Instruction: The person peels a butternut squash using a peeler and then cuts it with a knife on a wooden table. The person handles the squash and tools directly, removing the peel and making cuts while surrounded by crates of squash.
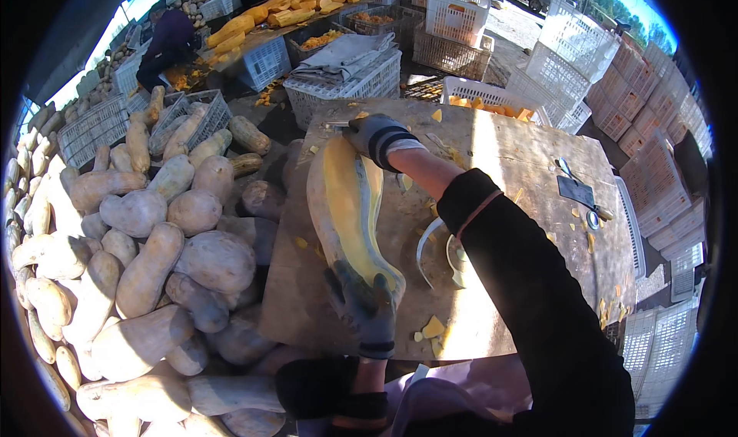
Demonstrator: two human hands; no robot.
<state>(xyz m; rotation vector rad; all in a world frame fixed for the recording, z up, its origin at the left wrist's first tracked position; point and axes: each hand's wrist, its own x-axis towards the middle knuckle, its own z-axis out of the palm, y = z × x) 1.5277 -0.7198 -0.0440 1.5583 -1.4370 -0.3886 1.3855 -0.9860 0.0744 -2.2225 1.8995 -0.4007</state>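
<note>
A long butternut-type squash (347, 206) lies lengthwise on the wooden board tabletop (415, 321). Broad strips of its skin are gone, baring yellow flesh, while pale rind stays along its sides. My left hand (364, 307), in a grey knit glove with a darker palm, grips the squash's near end, thumb on the right. At the far end my right hand (372, 136), gloved in grey with a dark-striped cuff, is closed around a metal hand tool (336, 125), which looks like a peeler and is mostly hidden. Curled peel strips (425, 252) lie right of the squash.
Whole squashes (213, 261) are heaped to the left. A dark-bladed cleaver (575, 191) lies on the board's right side. Plastic crates (346, 88) stand beyond it, and stacked crates (568, 62) rise at right. Peeled squashes (282, 13) and a crouching person (167, 42) are farther back.
</note>
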